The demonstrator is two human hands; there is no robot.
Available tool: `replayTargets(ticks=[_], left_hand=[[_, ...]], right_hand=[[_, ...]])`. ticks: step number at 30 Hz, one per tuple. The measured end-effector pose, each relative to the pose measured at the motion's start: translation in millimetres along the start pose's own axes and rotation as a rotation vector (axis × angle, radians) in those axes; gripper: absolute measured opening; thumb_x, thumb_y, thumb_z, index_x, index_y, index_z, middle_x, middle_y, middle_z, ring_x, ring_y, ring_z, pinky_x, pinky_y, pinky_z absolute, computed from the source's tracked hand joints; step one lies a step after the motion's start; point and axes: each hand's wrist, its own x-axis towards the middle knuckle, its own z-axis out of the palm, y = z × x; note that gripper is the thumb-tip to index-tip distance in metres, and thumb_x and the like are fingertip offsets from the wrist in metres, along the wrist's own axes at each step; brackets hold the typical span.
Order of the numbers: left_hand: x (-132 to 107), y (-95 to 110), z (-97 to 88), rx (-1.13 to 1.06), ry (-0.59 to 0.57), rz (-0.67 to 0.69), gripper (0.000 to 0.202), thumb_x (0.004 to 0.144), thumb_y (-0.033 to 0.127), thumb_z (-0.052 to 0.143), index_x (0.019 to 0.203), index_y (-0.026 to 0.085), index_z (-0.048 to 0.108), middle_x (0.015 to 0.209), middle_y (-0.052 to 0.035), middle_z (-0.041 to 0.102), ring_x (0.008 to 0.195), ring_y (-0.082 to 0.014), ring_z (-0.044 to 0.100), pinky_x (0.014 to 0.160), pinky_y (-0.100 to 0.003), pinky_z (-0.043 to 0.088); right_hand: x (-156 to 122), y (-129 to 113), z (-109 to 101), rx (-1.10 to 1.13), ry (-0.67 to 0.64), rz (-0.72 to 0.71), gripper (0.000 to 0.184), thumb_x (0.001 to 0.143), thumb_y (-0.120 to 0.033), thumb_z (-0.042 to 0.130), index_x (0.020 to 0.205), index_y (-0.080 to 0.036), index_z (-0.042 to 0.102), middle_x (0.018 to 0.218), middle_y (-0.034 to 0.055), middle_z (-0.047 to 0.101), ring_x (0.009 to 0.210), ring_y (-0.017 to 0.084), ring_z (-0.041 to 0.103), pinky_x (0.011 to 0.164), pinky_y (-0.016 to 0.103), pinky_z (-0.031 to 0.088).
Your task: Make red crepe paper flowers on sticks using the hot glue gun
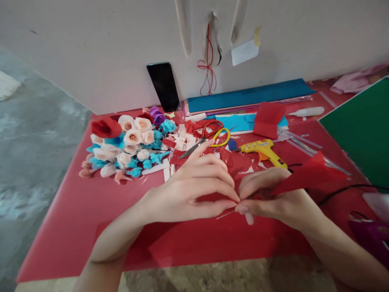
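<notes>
My left hand (pixel 194 186) reaches in over the red table, thumb and fingertips pinched together against the fingertips of my right hand. What lies in that pinch is too small to make out. My right hand (pixel 273 198) is closed on a piece of red paper (pixel 316 174), which stands out stiffly to the right above the wrist. A thin stick or wire (pixel 225 214) pokes out to the left below the right fingertips. Just beyond my left fingers lie scissors (pixel 223 137) with red and yellow handles, on paper scraps. A yellow glue gun (pixel 264 151) rests behind my right hand.
Paper flowers (pixel 133 138) in several colours crowd the table's left side. A phone (pixel 164 86) leans on the white board (pixel 121 48) behind. Blue paper (pixel 249 95), a white bottle (pixel 308 111) and a green board (pixel 361 129) stand farther right; a black cable (pixel 343 190) runs nearby.
</notes>
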Motion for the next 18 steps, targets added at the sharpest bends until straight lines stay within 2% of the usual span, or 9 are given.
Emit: replayTargets(ticks=[5, 9, 11, 15, 18], left_hand=[[-0.9, 0.2, -2.1, 0.026, -0.017, 0.005, 0.004, 0.082, 0.016, 0.062, 0.084, 0.019, 0.064, 0.081, 0.0006, 0.068, 0.087, -0.0128, 0.059, 0.108, -0.041, 0.033], [-1.4, 0.2, -2.1, 0.099, -0.005, 0.042, 0.003, 0.082, 0.017, 0.063, 0.081, 0.020, 0.063, 0.079, 0.0029, 0.069, 0.087, -0.0122, 0.060, 0.117, -0.047, 0.019], [-1.0, -0.7, -1.8, 0.124, 0.012, 0.074, 0.002, 0.082, 0.019, 0.063, 0.080, 0.020, 0.063, 0.078, 0.0033, 0.069, 0.085, -0.0125, 0.061, 0.116, -0.047, 0.022], [0.6, -1.6, -0.8, 0.144, 0.039, 0.129, 0.002, 0.080, 0.020, 0.064, 0.079, 0.019, 0.064, 0.074, 0.0021, 0.070, 0.082, -0.0139, 0.062, 0.108, -0.043, 0.037], [1.6, -0.5, 0.8, 0.173, 0.079, 0.118, 0.004, 0.078, 0.016, 0.064, 0.075, 0.019, 0.063, 0.071, 0.0029, 0.070, 0.079, -0.0133, 0.062, 0.110, -0.045, 0.035]], right_hand=[[1.0, 0.7, -0.1, 0.006, -0.019, 0.027, 0.013, 0.074, -0.024, 0.072, 0.067, -0.015, 0.067, 0.055, -0.0012, 0.061, 0.048, 0.007, 0.056, 0.049, 0.012, 0.047], [-0.1, 2.0, -0.6, -0.026, -0.021, 0.060, 0.017, 0.076, -0.027, 0.070, 0.068, -0.014, 0.066, 0.056, 0.0002, 0.061, 0.049, 0.008, 0.057, 0.048, 0.014, 0.046], [-0.5, 2.8, -0.7, -0.020, -0.023, 0.072, 0.017, 0.077, -0.028, 0.070, 0.068, -0.014, 0.066, 0.056, 0.0001, 0.061, 0.049, 0.008, 0.057, 0.048, 0.014, 0.046], [-0.2, 3.3, -0.5, 0.004, -0.027, 0.078, 0.017, 0.076, -0.028, 0.070, 0.068, -0.014, 0.066, 0.055, -0.0009, 0.061, 0.048, 0.006, 0.056, 0.048, 0.013, 0.045], [-0.1, 2.5, -0.2, -0.015, -0.015, 0.071, 0.019, 0.075, -0.030, 0.072, 0.067, -0.014, 0.065, 0.054, -0.0007, 0.061, 0.048, 0.007, 0.056, 0.047, 0.013, 0.045]])
